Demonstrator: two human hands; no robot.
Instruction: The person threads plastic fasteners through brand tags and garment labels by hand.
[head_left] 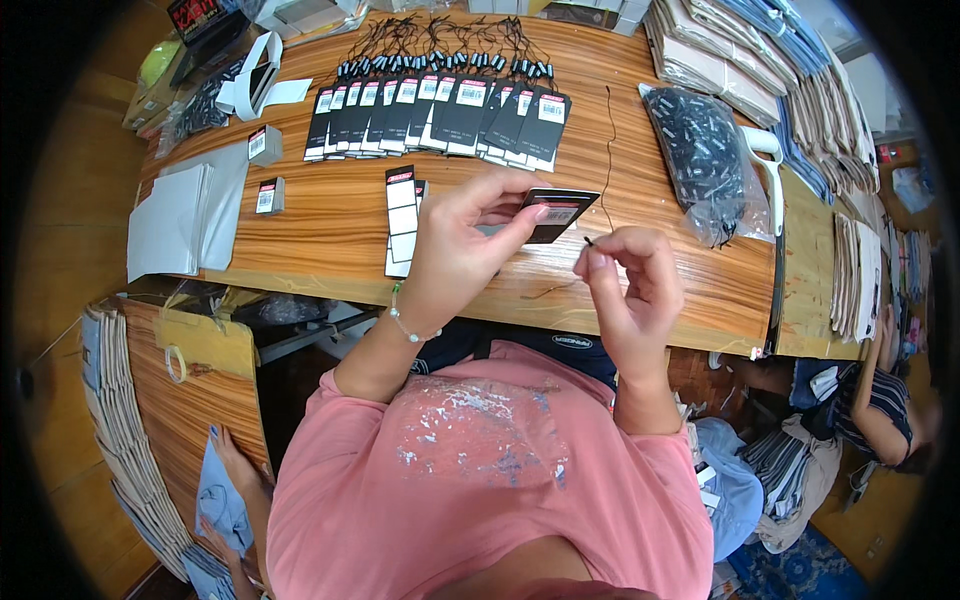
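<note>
Above the table, a held tag tilts, top crosswise, long axis unclear.

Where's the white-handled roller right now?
Head view, upper right: the white-handled roller lies near the right edge of the table, just right of the clear bag of black cords.

Left fingers hold black tag; right fingers, cord.

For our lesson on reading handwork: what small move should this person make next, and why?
Probably bring the dark cord end up to the black tag: the right hand pinches it just apart from that tag, which the left hand holds up, and the laid-out tags beyond have cords.
</note>
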